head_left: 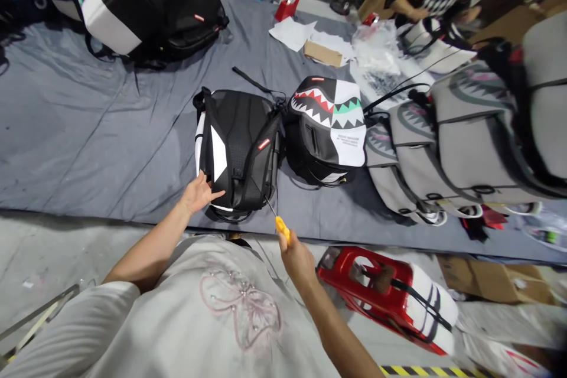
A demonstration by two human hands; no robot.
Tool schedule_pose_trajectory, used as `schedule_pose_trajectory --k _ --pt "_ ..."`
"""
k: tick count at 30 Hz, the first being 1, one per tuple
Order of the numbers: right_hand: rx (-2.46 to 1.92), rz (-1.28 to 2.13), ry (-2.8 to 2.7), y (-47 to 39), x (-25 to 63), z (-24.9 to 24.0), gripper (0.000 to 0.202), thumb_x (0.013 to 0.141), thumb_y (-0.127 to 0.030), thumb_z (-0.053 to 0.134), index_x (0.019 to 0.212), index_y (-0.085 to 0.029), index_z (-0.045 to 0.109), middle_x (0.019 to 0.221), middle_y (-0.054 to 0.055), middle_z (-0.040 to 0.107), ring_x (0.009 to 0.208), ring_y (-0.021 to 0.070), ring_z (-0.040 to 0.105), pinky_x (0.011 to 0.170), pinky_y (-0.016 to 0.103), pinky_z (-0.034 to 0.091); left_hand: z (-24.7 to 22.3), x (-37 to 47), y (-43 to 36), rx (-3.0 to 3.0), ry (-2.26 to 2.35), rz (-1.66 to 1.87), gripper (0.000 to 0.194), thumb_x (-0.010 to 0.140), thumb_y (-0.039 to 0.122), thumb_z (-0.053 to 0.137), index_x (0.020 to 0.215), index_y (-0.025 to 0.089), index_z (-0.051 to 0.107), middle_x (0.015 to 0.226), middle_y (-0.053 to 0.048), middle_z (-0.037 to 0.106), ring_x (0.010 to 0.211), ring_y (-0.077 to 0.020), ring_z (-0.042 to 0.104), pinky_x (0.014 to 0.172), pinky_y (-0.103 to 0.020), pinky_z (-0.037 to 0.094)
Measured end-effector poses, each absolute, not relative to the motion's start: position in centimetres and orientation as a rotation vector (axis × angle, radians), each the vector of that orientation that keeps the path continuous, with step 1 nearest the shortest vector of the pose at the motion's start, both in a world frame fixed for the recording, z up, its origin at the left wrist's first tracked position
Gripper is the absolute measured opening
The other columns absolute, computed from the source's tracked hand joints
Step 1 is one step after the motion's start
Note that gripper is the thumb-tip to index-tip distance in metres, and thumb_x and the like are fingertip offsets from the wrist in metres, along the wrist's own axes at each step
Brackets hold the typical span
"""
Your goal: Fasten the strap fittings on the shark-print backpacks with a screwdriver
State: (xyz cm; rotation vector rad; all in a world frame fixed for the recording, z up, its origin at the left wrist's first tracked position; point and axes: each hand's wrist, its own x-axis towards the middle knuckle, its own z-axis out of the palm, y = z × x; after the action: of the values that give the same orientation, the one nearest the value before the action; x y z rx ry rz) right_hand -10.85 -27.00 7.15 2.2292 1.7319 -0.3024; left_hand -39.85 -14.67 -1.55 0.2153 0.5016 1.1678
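A black backpack (237,142) with white panels lies on the grey cloth, its straps and padded back facing up. My left hand (197,194) is at its lower left edge, thumb stretched over the bag and the other fingers against its side. My right hand (299,260) grips a yellow-handled tool (282,229) with a thin shaft, whose exact kind is unclear. The shaft points up and left, and its tip meets the lower right edge of the backpack. Just to the right stands a backpack with a shark-mouth print (328,121).
Grey backpacks (469,130) stand in a row at right. More black-and-white backpacks (119,12) are at the back left. Papers (292,33) and clear plastic (376,50) lie farther back. On the floor is a red, car-shaped case (385,295). Someone's arm (410,10) shows behind the table.
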Motion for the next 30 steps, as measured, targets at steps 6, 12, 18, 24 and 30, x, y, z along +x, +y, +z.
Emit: schedule_pose_trajectory --k 6,12,18,24,30 --pt "2.055 -0.655 1.692 -32.2 -13.7 7.9 0.033 0.105 -0.041 0.03 0.116 -0.02 0.054 0.086 0.007 0.075 0.083 0.0233 0.072 0.058 0.027 0.033 -1.2 -39.9 -14.6 0.16 0.514 1.125 0.027 0.097 0.042 0.048 0.095 0.02 0.064 0.112 -0.007 0.067 0.106 -0.0219 0.063 0.094 -0.05 0.053" --pt "2.049 -0.497 1.734 -29.5 -16.1 5.9 0.032 0.105 -0.042 0.032 0.111 -0.02 0.054 0.09 0.008 0.076 0.085 0.0236 0.073 0.06 0.028 0.035 0.3 -39.7 -14.5 0.447 0.782 1.032 0.033 0.089 0.046 0.062 0.108 0.019 0.063 0.122 -0.011 0.064 0.116 -0.0299 0.058 0.093 -0.052 0.052" --pt "2.014 -0.529 1.808 -30.3 -15.7 5.7 0.032 0.105 -0.046 0.032 0.109 -0.023 0.053 0.086 0.005 0.075 0.082 0.0231 0.073 0.058 0.028 0.033 -0.9 -39.2 -21.1 1.105 1.225 1.155 0.027 0.082 0.035 0.068 0.107 0.024 0.066 0.123 -0.01 0.062 0.13 -0.0311 0.046 0.113 -0.046 0.034" --pt "2.05 -0.542 1.763 -31.2 -15.5 6.0 0.03 0.104 -0.045 0.034 0.11 -0.021 0.052 0.088 0.006 0.076 0.084 0.0238 0.073 0.059 0.028 0.034 -4.3 -38.1 -23.2 1.812 1.179 0.562 0.072 0.08 0.028 0.061 0.148 0.02 0.039 0.152 -0.013 0.042 0.138 -0.0333 0.038 0.114 -0.049 0.031" --pt "2.095 -0.554 1.768 -30.7 -15.9 5.3 0.032 0.105 -0.045 0.032 0.11 -0.021 0.052 0.087 0.006 0.075 0.084 0.0232 0.073 0.061 0.027 0.037 -5.6 -37.4 -21.6 2.068 1.192 0.328 0.061 0.077 0.027 0.065 0.137 0.021 0.051 0.142 -0.016 0.051 0.129 -0.0379 0.044 0.105 -0.051 0.036"
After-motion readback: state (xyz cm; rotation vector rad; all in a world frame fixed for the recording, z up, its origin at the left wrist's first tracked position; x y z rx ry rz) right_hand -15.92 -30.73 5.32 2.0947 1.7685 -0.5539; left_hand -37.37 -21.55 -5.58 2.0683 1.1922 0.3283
